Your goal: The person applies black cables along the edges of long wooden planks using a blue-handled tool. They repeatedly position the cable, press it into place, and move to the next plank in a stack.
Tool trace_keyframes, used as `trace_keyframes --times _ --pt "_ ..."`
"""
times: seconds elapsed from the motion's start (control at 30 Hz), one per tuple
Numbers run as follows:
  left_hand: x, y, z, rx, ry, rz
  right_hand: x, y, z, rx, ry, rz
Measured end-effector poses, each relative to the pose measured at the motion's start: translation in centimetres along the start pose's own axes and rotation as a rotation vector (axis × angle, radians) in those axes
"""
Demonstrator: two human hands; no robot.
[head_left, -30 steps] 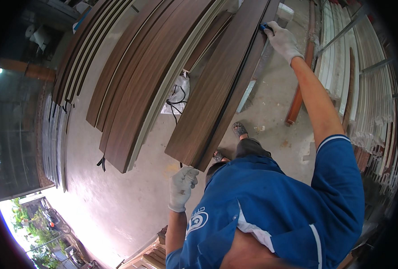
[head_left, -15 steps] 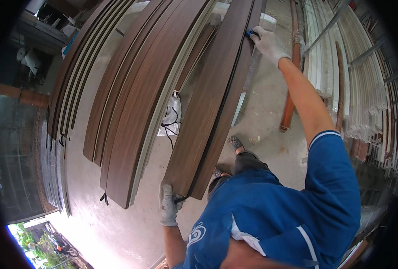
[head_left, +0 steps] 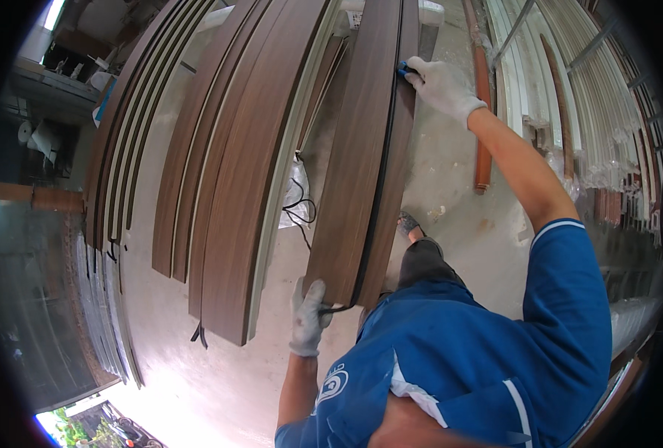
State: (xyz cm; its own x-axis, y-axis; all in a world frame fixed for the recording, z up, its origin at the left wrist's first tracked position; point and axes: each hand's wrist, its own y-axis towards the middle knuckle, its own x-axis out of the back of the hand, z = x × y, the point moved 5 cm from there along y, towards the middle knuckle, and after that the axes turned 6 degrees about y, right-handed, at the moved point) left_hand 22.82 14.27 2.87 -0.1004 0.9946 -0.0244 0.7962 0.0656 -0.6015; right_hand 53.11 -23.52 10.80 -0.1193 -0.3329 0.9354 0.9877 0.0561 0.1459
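Observation:
A long brown wood-grain board [head_left: 350,157] stretches away in front of me, with a black rubber-like strip [head_left: 378,179] running lengthwise along it. My left hand [head_left: 309,317], in a pale glove, is closed on the near left corner of this board, thumb on top. The loose end of the strip bends round to that hand. Farther up, my gloved right hand [head_left: 445,91] pinches a small blue tool [head_left: 405,69] against the strip at the board's right side. The tool's exact kind is hidden by the fingers.
More brown boards [head_left: 234,194] lie side by side to the left, beside narrow dark strips [head_left: 115,149]. A clear plastic bag [head_left: 295,196] with black cord is on the floor between. Reddish-brown lengths [head_left: 483,149] and stacked white profiles [head_left: 600,97] line the right.
My right hand with the blue tool has come a little nearer along the strip. My left thumb now lies over the board's corner. The whole view has shifted slightly.

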Motion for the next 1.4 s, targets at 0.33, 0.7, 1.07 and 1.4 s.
trace_keyframes --times 0.33,0.7,1.07,1.4 --pt "-0.2 0.5 -0.5 -0.045 -0.063 0.157 -1.4 -10.9 7.3 0.059 -0.004 0.003" --pt "0.0 0.9 0.2 -0.122 -0.080 0.132 -2.1 -21.5 13.6 0.158 0.090 0.040" --pt "0.4 0.4 -0.1 -0.258 0.052 0.143 -3.3 -30.2 17.9 0.192 0.170 0.038" --pt "-0.4 -3.8 3.1 -0.630 0.400 0.105 -3.9 -31.1 16.9 0.091 0.322 -0.002"
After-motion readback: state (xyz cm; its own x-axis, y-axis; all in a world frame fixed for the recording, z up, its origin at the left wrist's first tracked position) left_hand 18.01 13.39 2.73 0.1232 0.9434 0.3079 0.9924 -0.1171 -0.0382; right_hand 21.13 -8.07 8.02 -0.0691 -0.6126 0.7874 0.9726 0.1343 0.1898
